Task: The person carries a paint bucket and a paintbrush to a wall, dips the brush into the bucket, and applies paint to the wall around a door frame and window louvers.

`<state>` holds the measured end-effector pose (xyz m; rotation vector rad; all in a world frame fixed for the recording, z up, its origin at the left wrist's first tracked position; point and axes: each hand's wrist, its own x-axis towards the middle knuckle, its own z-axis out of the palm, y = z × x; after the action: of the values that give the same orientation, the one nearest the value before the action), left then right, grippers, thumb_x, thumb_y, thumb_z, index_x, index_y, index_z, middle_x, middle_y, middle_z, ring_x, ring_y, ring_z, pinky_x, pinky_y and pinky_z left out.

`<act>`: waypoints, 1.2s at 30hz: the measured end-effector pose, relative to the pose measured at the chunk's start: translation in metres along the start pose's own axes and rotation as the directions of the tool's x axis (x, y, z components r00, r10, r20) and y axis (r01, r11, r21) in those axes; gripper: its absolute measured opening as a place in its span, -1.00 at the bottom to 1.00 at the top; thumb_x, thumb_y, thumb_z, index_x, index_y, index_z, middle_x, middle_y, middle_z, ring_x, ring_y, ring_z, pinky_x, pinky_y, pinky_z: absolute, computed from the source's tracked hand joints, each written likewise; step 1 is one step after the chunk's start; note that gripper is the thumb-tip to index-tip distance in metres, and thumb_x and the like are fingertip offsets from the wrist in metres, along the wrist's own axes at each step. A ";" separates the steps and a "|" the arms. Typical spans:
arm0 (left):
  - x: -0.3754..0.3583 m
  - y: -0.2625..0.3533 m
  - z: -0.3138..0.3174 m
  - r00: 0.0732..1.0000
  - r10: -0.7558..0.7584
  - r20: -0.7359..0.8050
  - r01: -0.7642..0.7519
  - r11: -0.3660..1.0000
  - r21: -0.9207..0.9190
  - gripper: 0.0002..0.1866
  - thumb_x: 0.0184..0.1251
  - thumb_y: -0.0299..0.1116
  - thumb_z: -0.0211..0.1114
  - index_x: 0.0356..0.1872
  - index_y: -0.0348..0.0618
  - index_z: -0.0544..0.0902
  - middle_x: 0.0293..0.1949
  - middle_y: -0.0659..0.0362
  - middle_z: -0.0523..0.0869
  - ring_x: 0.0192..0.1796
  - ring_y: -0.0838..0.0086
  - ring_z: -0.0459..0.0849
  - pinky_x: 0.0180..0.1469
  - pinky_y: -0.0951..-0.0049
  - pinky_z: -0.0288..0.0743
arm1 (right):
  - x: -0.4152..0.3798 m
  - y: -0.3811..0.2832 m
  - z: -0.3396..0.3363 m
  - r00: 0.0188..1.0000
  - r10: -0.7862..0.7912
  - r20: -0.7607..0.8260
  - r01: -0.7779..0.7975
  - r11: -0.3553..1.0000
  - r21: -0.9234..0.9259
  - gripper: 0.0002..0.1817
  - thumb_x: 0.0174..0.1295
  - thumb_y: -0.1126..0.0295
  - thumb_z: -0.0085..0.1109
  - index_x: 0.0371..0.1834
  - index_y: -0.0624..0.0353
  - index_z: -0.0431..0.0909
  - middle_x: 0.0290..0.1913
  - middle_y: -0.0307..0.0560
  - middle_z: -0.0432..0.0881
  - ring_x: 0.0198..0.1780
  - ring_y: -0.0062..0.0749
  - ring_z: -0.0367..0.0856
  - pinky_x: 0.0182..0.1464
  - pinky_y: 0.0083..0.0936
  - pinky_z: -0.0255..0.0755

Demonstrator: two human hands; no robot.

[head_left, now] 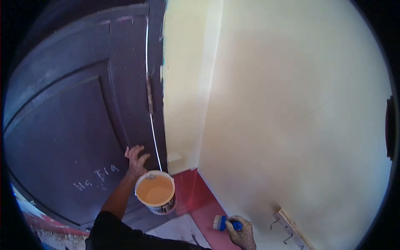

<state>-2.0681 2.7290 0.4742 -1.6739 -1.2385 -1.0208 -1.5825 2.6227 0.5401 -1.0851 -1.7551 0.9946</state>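
Head camera: left hand [135,160] rests spread on a dark door [71,121], paint bucket [156,197] hanging below; right hand [242,234] is clamped on a blue-handled brush [223,223] near the cream wall [300,116].

Red floor [196,196], hooked board [291,228] leaning.

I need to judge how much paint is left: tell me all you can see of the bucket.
The bucket is small, round and white, plastic by its look, with a dark printed label low on its side. It is open, lidless, roughly upright, and holds pale orange paint well up its walls. It hangs beside the left hand, which presses on the dark door.
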 end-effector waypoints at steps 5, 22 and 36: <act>0.000 -0.002 0.004 1.000 -0.017 -0.026 0.017 1.000 0.003 -0.10 -0.16 0.67 -0.02 -0.22 0.00 0.64 0.07 0.02 0.51 0.18 0.10 0.41 0.31 -0.25 -0.05 | -0.019 -0.017 -0.004 0.988 -0.111 -0.103 0.113 0.994 0.011 -0.84 0.20 0.47 0.28 -0.19 0.25 0.58 -0.32 0.00 0.64 -0.25 -0.34 0.63 -0.13 -0.44 0.50; 0.004 0.008 0.004 1.000 0.015 -0.013 -0.014 0.997 0.082 -0.12 -0.43 0.66 0.16 -0.31 0.06 0.68 -0.04 0.17 0.54 0.12 0.21 0.47 0.27 -0.30 -0.03 | -0.090 -0.020 -0.021 0.918 -0.274 -0.288 0.265 0.962 -0.071 -0.89 0.15 0.56 0.27 -0.27 0.25 0.56 -0.30 -0.08 0.61 -0.24 -0.39 0.57 -0.13 -0.46 0.44; 0.009 0.010 0.002 1.000 -0.021 -0.009 0.022 0.999 0.033 -0.36 -0.35 0.43 0.27 -0.38 0.12 0.69 -0.03 0.23 0.55 0.12 0.27 0.46 0.28 -0.29 -0.02 | -0.095 -0.007 -0.032 0.919 -0.227 -0.322 0.210 0.974 -0.088 -0.87 0.13 0.57 0.28 -0.25 0.22 0.58 -0.30 -0.14 0.62 -0.26 -0.46 0.55 -0.19 -0.50 0.45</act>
<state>-2.0562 2.7321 0.4807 -1.6323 -1.2636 -1.0141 -1.5277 2.5385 0.5351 -0.9959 -1.5892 0.5928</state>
